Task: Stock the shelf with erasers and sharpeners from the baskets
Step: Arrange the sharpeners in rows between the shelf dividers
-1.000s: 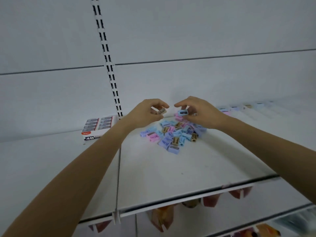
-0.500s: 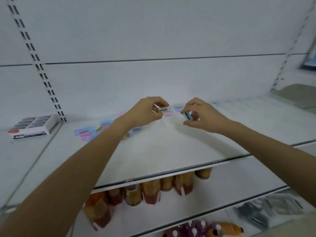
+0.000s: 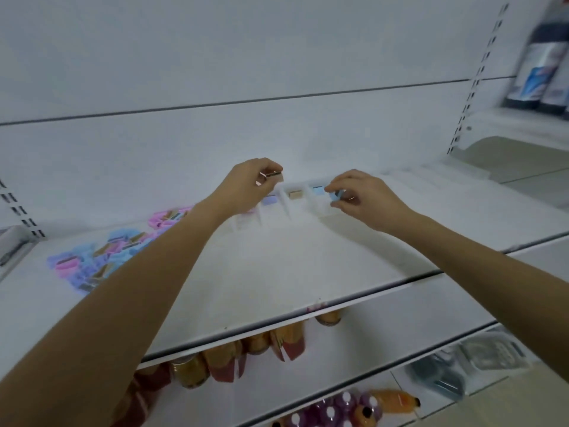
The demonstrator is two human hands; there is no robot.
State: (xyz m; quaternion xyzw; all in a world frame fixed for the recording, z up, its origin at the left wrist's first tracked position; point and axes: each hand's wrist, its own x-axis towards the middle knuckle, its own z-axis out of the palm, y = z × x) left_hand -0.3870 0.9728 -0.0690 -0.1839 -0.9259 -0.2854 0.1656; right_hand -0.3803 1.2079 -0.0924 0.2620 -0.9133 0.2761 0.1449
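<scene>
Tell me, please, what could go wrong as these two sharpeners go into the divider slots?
The left hand pinches a tan sharpener and the right hand a blue sharpener by the fingertips only, so either might slip.
The divider slots look narrow and sorted by colour; one could land in the wrong slot.
The left forearm lies near the loose pile and might scatter it.

A shop: white slotted display shelving (image 3: 308, 266), bottled drinks (image 3: 348, 405) below, sharpeners (image 3: 101, 257) heaped as stock.
</scene>
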